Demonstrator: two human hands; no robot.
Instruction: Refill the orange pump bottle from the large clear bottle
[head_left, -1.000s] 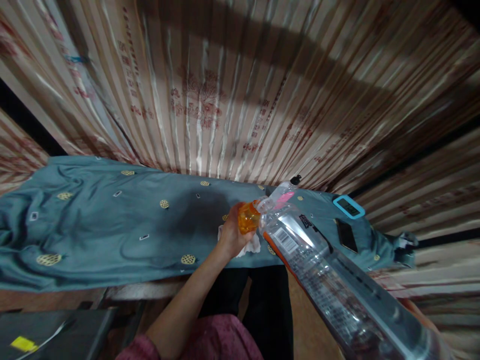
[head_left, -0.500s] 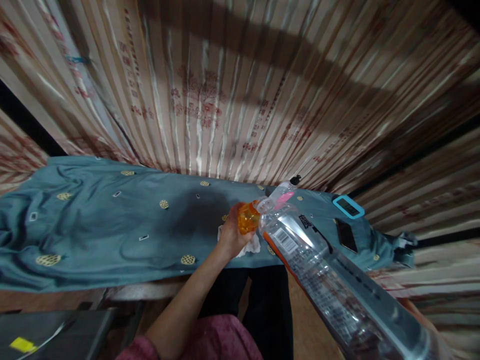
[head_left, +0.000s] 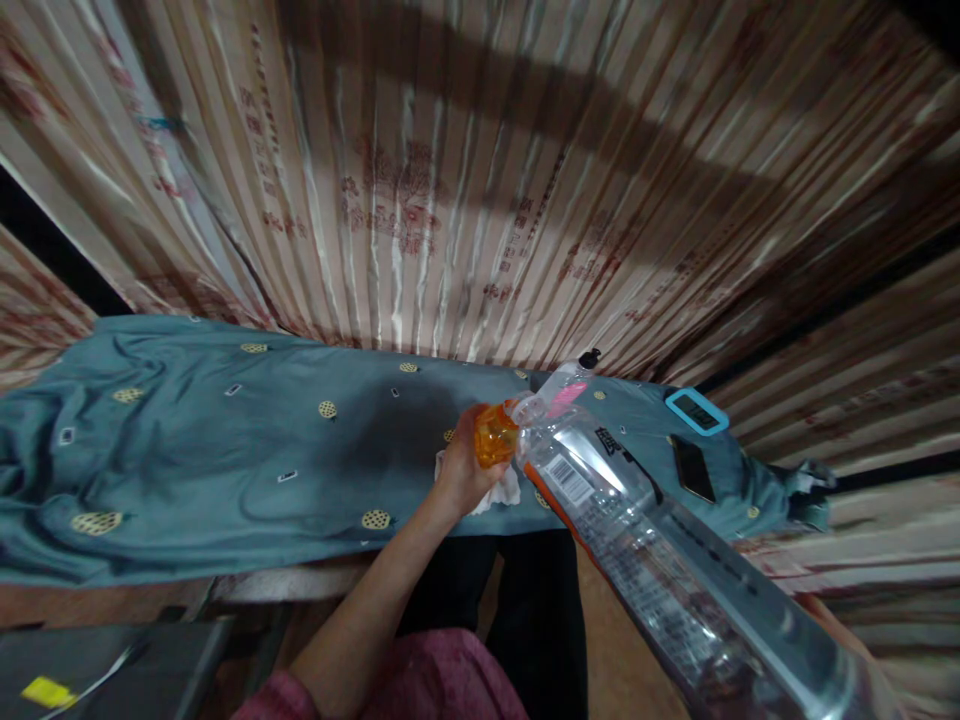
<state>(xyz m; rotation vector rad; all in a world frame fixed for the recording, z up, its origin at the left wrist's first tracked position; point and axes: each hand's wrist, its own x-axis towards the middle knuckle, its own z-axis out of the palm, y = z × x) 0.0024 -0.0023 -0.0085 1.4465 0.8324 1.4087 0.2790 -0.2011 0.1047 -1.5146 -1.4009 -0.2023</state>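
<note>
Large bottle (head_left: 645, 540) still tilts toward an orange container (head_left: 495, 436) clasped in the left grip (head_left: 463, 472) — right grip (head_left: 834, 624) unclear.

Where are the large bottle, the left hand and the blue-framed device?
Large bottle (head_left: 671, 565), head view: middle of its side.
Left hand (head_left: 463, 476), head view: middle of the hand.
Blue-framed device (head_left: 697, 411), head view: its screen.

Lighting: dim, uneven, apparently from above. Curtain (head_left: 397, 320): pale highlights along pleats; broad dark band above; right side darker. Cloth-covered surface (head_left: 195, 470): soft shadow near middle. Plastic bottle (head_left: 637, 530): white glare on shoulder; near end blurred. Distortion: wide-angle, pleats splaying towards edges.
</note>
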